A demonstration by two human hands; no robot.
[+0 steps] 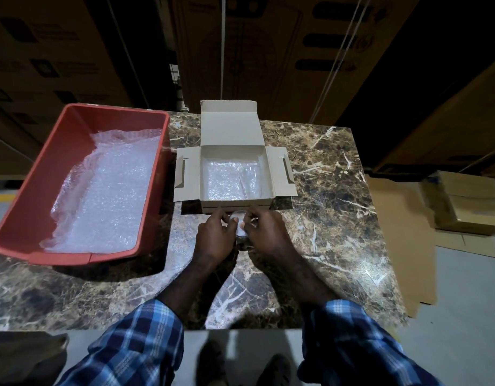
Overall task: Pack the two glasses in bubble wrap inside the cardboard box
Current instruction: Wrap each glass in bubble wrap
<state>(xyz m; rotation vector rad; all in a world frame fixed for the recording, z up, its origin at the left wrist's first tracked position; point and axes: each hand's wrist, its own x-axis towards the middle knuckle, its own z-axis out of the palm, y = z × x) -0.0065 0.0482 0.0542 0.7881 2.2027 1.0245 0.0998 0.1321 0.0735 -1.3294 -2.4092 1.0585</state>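
A clear glass (239, 228) stands on the marble table just in front of the open cardboard box (188, 174). White stuffing, probably bubble wrap, shows inside the glass. My left hand (214, 238) grips its left side and my right hand (268, 235) grips its right side, fingers curled at the rim. Inside the box lies a bubble-wrapped bundle (232, 178); what it contains is hidden.
A red plastic tub (59, 151) holding sheets of bubble wrap (107, 188) sits at the table's left. The marble table (338, 204) ends at right, where flattened cartons and boxes (463, 204) lie on the floor. Tall cartons stand behind.
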